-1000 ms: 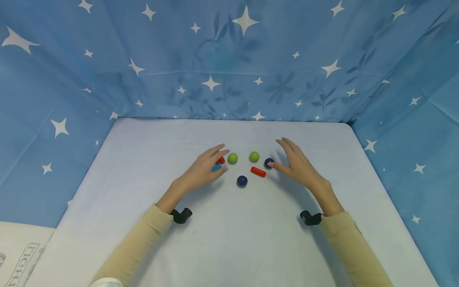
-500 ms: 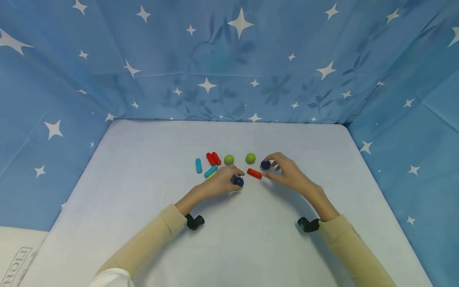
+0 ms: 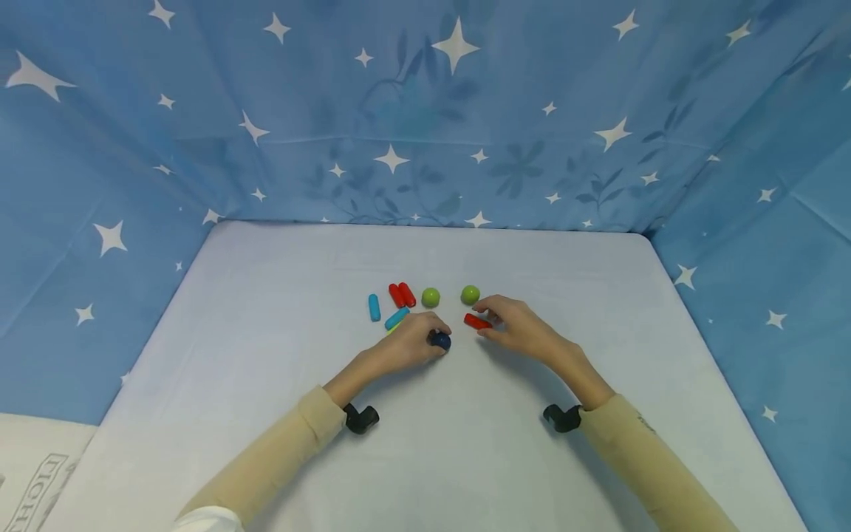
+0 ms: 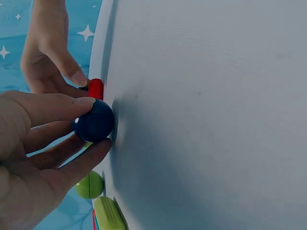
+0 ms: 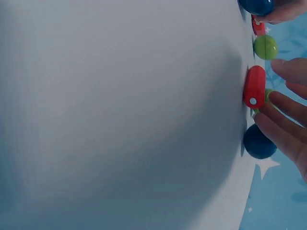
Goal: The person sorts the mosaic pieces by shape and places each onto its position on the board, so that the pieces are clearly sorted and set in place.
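Left hand point(image 3: 414, 338) pinches a navy ball point(image 4: 96, 123), near the red rod point(image 5: 255, 86) on the white tabletop point(image 3: 465, 451). Right hand point(image 3: 521, 329) around the rod, fingers parted, ungripping (contact unclear). Likely step: picking up; next calls for closing right fingers.

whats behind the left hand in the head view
A lime piece pokes out past the left hand, mostly covered, with a blue cylinder just beyond it. Anything else behind the hand is hidden.
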Demonstrator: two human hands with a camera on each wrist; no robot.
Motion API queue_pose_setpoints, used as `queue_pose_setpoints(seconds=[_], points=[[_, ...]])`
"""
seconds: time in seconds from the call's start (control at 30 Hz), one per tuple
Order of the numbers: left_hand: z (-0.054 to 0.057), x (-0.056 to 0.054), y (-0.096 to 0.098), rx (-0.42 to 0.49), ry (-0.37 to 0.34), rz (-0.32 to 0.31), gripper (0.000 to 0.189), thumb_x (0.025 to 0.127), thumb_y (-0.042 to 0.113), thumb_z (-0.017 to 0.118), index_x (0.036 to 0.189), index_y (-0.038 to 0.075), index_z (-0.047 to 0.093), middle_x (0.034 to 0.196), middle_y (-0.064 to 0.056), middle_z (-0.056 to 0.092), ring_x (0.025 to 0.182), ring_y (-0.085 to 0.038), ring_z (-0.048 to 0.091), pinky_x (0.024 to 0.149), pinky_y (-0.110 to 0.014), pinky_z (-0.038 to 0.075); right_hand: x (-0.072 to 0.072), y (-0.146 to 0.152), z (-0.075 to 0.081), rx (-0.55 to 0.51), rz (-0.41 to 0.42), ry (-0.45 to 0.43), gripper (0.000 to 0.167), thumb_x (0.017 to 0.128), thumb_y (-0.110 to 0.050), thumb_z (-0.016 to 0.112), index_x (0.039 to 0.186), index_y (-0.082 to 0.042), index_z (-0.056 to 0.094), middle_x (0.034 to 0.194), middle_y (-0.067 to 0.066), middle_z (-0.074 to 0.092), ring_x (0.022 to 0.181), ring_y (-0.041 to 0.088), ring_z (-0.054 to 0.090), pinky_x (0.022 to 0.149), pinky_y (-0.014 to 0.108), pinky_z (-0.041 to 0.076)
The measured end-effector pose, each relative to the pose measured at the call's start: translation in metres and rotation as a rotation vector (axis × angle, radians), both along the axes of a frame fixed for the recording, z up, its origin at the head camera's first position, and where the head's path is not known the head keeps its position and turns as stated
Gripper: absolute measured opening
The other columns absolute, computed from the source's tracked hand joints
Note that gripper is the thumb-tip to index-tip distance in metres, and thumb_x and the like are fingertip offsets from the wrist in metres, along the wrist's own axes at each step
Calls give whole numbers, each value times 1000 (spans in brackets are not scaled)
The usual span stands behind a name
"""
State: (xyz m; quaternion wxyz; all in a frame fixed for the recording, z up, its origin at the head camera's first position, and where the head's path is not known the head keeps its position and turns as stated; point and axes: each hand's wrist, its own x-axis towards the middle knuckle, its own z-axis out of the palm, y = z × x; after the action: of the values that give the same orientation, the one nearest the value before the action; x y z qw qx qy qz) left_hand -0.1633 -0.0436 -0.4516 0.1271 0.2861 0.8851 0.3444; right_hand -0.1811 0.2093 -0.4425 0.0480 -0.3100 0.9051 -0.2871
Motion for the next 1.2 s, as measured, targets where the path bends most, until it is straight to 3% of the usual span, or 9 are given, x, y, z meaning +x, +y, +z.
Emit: queue_pose_setpoints(seconds=[0.23,0.47,0.7,0.93,1.2], points=[[-2,10,-10,8,7,18,32,89,5,78,119,-3,72,116,-15,72,109,-26,69,93,-38,59,-2,-15,-6,85,20,86,38,87,2,78,123,5,66,115,20,70,99,31,70,86,44,60],[-6,16,-17,32,-19,25,32,90,6,77,121,-3,72,117,-14,71,110,-25,67,92,-35,58,2,-20,-13,144,9,84,36,86,5,78,120,3,69,116,19,72,106,32,70,92,45,59],[-4,12,-32,54,-52,107,32,90,4,77,121,-2,71,115,-12,71,102,-20,67,87,-32,59,-3,-30,-12,147,14,67,28,87,2,78,115,1,73,110,14,73,101,27,70,90,41,60],[-7,8,-40,61,-50,135,33,90,5,78,122,0,72,114,-11,71,97,-17,64,84,-30,58,-4,-41,-9,153,8,33,23,88,-4,79,111,-3,77,107,8,75,97,21,69,90,38,60],[-9,7,-43,76,-51,170,33,89,7,79,121,0,72,112,-10,71,98,-18,67,86,-31,59,-6,-51,-9,104,64,21,24,89,-5,79,113,-4,78,104,6,75,93,17,67,87,34,60]])
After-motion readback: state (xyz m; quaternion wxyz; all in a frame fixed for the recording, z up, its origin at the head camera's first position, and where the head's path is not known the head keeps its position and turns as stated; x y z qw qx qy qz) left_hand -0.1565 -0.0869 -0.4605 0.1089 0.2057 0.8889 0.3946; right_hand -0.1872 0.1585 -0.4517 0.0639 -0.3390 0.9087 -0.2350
